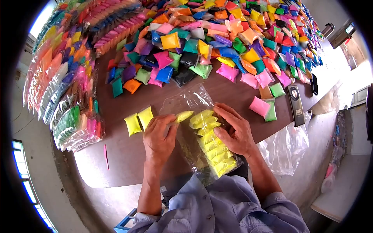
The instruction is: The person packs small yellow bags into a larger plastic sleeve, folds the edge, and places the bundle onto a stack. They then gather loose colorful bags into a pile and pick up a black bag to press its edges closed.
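Between my hands, near the table's front edge, lies a clear plastic bag [194, 157] with a row of small yellow packets [216, 149] inside. My left hand [158, 136] pinches one yellow packet [184, 116] over the bag's left part. On the right, my right hand [236, 130] curves against the bag, its fingers at the upper edge and its thumb by the packets; the film looks held there. Two more yellow packets [139, 120] lie on the table just left of my left hand.
A large heap of coloured packets [202, 42] covers the table's far side. Filled clear bags [66, 89] are stacked at left. A pink packet [259, 106], a dark handheld device [296, 105] and hanging clear plastic [287, 149] are at right. A thin pink tool [106, 157] lies front left.
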### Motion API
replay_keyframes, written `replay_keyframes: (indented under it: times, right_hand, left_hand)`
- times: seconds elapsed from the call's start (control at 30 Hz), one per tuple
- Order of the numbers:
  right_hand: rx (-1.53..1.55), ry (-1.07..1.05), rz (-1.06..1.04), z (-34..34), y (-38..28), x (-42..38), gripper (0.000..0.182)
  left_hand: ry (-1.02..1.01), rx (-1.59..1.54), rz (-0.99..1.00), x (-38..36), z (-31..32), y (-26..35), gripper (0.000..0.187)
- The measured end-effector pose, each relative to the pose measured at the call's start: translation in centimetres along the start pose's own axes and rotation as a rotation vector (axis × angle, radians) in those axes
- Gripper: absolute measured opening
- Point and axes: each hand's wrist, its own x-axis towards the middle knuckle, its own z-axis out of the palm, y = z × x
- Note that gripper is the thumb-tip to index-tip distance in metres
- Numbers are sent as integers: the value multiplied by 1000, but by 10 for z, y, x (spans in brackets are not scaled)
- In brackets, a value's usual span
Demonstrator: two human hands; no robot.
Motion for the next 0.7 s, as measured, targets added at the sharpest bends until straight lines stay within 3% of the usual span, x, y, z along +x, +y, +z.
replay_keyframes:
  times: [0.13,0.2,0.23,0.3,0.47,0.53,0.67,0.7]
  right_hand:
    - [-8,22,-25,1,4,0,55]
    - [-16,23,-21,2,4,0,54]
    - [-22,23,-16,3,4,-1,54]
    - [-34,19,3,1,-1,-1,53]
    - [-44,32,-47,3,3,0,52]
    - [-22,24,-29,3,5,-1,53]
    - [-7,32,-50,3,4,-1,53]
    - [-10,30,-41,2,2,-1,53]
  left_hand:
    - [-1,64,117,3,6,0,21]
    - [-75,-240,-304,1,6,12,23]
    - [-77,-240,-302,0,5,9,23]
    - [37,-524,-495,-2,4,-2,23]
    - [-35,-186,-286,-3,1,-4,26]
    - [-3,-2,29,2,7,-7,24]
    - [-33,-20,59,8,16,-2,24]
    - [-44,-86,-10,9,17,3,24]
